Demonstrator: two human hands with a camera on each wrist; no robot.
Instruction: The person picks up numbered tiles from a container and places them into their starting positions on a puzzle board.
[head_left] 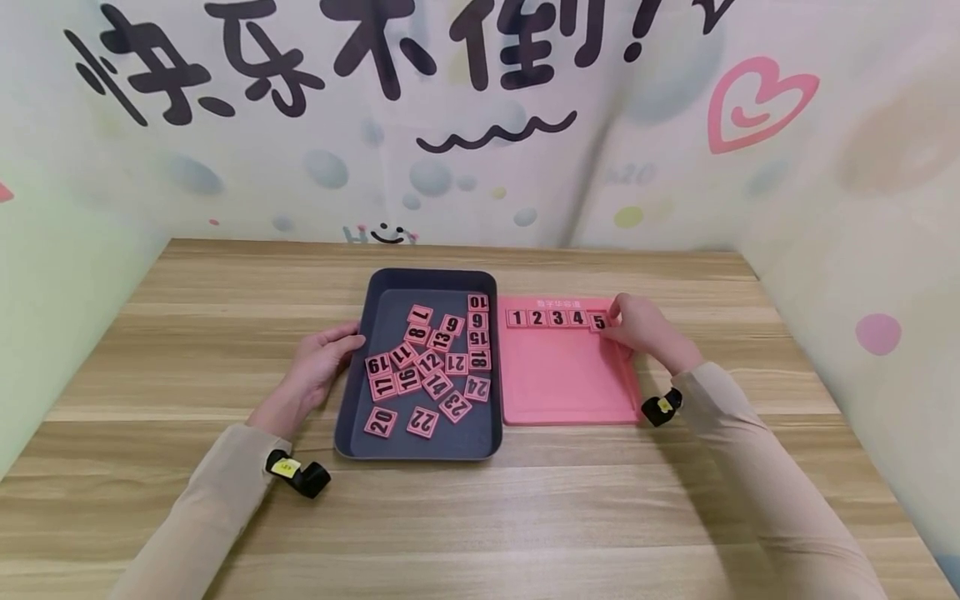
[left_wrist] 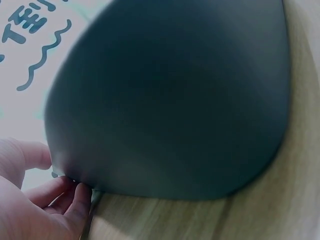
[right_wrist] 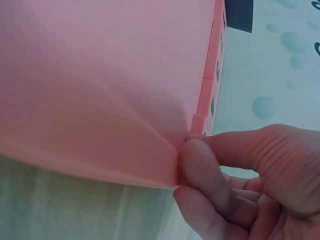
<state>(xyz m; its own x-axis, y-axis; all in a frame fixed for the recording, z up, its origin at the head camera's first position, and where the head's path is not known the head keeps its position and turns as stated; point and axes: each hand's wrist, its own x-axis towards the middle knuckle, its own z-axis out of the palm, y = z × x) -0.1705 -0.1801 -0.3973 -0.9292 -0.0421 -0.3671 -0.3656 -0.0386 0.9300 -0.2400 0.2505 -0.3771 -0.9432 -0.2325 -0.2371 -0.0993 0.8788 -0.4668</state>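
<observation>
My left hand (head_left: pixel 322 358) holds the left rim of a dark grey tray (head_left: pixel 420 446), and in the left wrist view its fingers (left_wrist: pixel 75 205) lie against the tray's outer wall. Inside the tray are several pink number tiles, among them a 20 tile (head_left: pixel 381 422) and a 22 tile (head_left: pixel 422 422). My right hand (head_left: pixel 645 325) pinches the 5 tile (head_left: pixel 598 322) at the upper right corner of a pink board (head_left: pixel 566 375). This tile sits slightly lower than the row beside it, where the 1 tile (head_left: pixel 517 318), 2, 3 and 4 run along the board's top edge.
The board stands right against the tray's right side on a wood-grain table (head_left: pixel 570 517). Behind the table rises a printed wall (head_left: pixel 487 192) with large black characters. A black strap (head_left: pixel 662 407) is on the right wrist, another strap (head_left: pixel 300 475) on the left.
</observation>
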